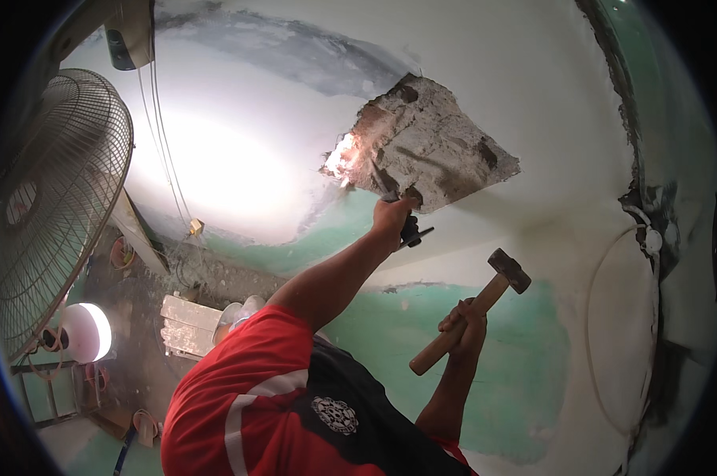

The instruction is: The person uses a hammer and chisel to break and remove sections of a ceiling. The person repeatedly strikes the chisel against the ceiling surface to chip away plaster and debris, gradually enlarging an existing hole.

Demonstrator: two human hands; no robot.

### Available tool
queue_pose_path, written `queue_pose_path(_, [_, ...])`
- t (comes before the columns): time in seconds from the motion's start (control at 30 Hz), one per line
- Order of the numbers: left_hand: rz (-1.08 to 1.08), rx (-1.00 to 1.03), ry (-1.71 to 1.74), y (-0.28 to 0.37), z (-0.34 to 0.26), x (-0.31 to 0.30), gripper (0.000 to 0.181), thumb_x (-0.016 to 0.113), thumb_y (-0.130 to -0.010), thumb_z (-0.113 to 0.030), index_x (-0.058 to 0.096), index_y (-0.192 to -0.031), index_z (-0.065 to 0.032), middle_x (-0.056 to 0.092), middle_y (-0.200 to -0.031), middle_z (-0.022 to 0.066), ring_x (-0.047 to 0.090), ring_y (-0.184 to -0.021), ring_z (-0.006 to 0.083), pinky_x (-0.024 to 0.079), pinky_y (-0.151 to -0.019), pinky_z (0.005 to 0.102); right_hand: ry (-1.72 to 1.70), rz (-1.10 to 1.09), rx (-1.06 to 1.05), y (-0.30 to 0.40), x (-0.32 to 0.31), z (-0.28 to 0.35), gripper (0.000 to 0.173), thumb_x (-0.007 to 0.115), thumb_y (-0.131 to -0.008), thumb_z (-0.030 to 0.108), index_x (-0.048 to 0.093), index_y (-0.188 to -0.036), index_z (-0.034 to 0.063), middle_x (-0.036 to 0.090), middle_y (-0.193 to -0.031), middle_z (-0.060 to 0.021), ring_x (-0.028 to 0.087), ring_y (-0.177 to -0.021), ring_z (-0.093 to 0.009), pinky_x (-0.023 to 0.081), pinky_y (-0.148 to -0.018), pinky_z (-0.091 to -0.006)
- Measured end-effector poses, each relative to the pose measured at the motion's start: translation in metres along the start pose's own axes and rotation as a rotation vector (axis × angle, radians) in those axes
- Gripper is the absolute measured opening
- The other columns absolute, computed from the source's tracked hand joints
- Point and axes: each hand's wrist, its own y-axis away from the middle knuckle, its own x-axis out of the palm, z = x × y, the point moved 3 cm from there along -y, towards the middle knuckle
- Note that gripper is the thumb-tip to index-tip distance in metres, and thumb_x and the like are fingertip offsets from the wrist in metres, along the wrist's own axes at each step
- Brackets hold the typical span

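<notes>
My left hand (396, 217) grips a hand chisel with a dark handle and a plate-like guard below the fist. The pointed metal blade of the chisel (383, 180) reaches up against the lower left part of a rough broken patch (432, 146) in the wall, where coarse masonry shows; its contact point is hard to make out. Lower and to the right, my right hand (466, 324) holds a hammer by its wooden handle (438, 351). The dark steel hammer head (509, 271) is in the air, apart from the chisel.
At the left is a large wire-caged fan (66, 196), with a lit bulb lamp (87, 333) below it. Cables (159, 128) hang down the wall. A dusty bench (188, 324) stands below. On the right, a loose cable (590, 333) loops beside a cut wall channel (629, 131).
</notes>
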Motion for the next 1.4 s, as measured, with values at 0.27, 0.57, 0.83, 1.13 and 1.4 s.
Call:
queue_pose_path(0.27, [0.366,0.153,0.024,0.048,-0.049,0.066,0.013,0.065,-0.082,-0.006,0.054,-0.085,-0.0016,0.056,-0.067,0.0103,0.06,-0.055,0.0228,0.054,-0.049,0.0381,0.003,0.049,-0.031,0.012,0.021,-0.007,0.016,0.065,-0.083,0.01,0.049,-0.088,0.0078,0.051,-0.061,-0.0047,0.052,-0.045,-0.017,0.048,-0.046,-0.033])
queue_pose_path(0.57, [0.264,0.209,0.031,0.044,-0.109,0.061,0.025,0.071,-0.084,-0.016,0.051,-0.094,-0.0043,0.054,-0.081,0.0075,0.062,-0.065,0.0235,0.056,-0.053,0.0397,0.036,0.073,-0.056,0.022,0.02,-0.003,0.02,0.066,-0.082,0.012,0.049,-0.09,0.0068,0.05,-0.059,-0.0053,0.05,-0.044,-0.018,0.047,-0.046,-0.0334])
queue_pose_path(0.83, [0.372,0.106,-0.188,0.044,-0.097,0.07,0.028,0.072,-0.083,-0.014,0.053,-0.099,-0.002,0.056,-0.081,0.0095,0.064,-0.073,0.0248,0.055,-0.049,0.0442,0.001,0.083,0.027,0.022,0.014,-0.02,0.021,0.065,-0.081,0.013,0.048,-0.091,0.0058,0.048,-0.06,-0.0062,0.049,-0.045,-0.019,0.046,-0.046,-0.0343])
queue_pose_path(1.13, [0.317,0.216,0.047,0.034,-0.08,0.094,0.019,0.068,-0.085,-0.01,0.051,-0.091,-0.0063,0.054,-0.08,0.0093,0.061,-0.069,0.0245,0.055,-0.058,0.0484,0.051,-0.037,0.122,0.035,-0.013,-0.046,0.022,0.064,-0.079,0.01,0.048,-0.092,0.0013,0.05,-0.06,-0.0083,0.052,-0.046,-0.021,0.048,-0.049,-0.035])
queue_pose_path(1.4, [0.242,0.169,0.007,0.025,-0.024,0.058,0.015,0.064,-0.084,-0.008,0.05,-0.085,-0.0046,0.051,-0.069,0.0079,0.058,-0.053,0.0219,0.051,-0.044,0.0374,0.088,-0.092,0.302,0.046,-0.06,-0.098,0.021,0.064,-0.081,0.011,0.048,-0.091,0.0022,0.053,-0.064,-0.0075,0.054,-0.046,-0.02,0.048,-0.046,-0.0324])
